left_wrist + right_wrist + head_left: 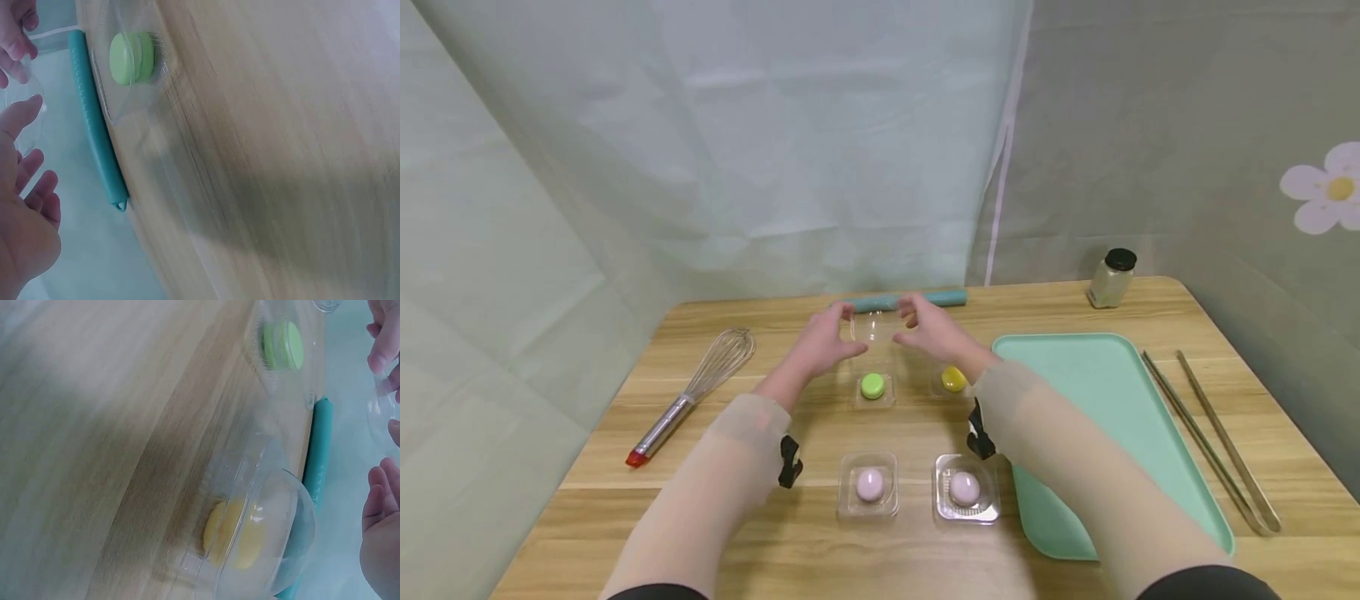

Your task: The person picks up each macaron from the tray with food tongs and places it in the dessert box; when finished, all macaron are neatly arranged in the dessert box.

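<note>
Between both hands, above the far side of the table, is a clear plastic lid (874,327), hard to see except for its glints. My left hand (825,340) holds its left side with thumb and bent fingers. The right hand (934,330) holds the opposite side in a similar way. Just nearer than the hands, a green macaron (872,385) sits in a clear square tray (164,67). To its right, a yellow macaron (234,534) lies under a clear domed cover (294,515), partly behind the right forearm in the head view.
Two pale pink macarons, one left (870,484) and one right (965,488), sit in clear boxes nearer me. A whisk (700,387) lies left. Rightward are a mint tray (1075,367), metal tongs (1225,442) and a black-lidded jar (1110,280). A teal rod (97,122) lies at the back.
</note>
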The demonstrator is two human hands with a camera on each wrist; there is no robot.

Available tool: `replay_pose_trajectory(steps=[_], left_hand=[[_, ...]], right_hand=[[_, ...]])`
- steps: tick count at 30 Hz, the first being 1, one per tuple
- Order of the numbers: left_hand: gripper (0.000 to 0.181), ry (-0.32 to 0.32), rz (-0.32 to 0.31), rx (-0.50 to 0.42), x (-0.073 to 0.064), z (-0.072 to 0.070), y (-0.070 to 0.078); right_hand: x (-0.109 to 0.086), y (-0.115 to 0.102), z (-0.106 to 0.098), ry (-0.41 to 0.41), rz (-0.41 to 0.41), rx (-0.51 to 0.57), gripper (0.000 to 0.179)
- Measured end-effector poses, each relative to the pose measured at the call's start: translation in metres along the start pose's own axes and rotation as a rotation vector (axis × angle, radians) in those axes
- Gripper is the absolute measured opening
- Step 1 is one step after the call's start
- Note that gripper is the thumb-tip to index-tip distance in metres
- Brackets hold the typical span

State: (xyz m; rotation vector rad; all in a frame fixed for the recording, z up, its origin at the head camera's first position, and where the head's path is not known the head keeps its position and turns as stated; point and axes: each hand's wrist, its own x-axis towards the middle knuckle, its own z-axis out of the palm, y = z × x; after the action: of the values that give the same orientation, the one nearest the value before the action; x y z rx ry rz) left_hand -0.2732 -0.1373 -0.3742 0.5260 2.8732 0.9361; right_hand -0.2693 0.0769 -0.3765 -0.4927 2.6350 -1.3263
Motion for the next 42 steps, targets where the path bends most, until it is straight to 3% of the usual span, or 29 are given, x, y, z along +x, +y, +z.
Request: replay_pose_trajectory(steps=[6,13,21,33,42], left_hand=[[0.067,0.033,0.034,0.009,-0.001,-0.002,0.001],[0.092,0.013,0.054,0.033,-0.001,-0.004,0.002],[0.097,0.007,0.155,0.205,-0.003,-0.006,0.003],[0.091,0.04,0.179,0.405,-0.008,-0.008,-0.001],[0.089,0.13,0.191,0.493,-0.013,-0.012,-0.004]], right_hand=[[0.0,-0.001,-0.002,0.006,0.003,0.037,0.07],[-0.001,0.002,-0.004,-0.03,-0.019,0.033,0.071],[-0.002,0.006,-0.006,-0.079,-0.066,0.097,0.066],[-0.004,0.006,-0.01,-0.149,-0.104,0.166,0.063],[-0.009,0.007,-0.012,-0.218,-0.003,0.37,0.045]])
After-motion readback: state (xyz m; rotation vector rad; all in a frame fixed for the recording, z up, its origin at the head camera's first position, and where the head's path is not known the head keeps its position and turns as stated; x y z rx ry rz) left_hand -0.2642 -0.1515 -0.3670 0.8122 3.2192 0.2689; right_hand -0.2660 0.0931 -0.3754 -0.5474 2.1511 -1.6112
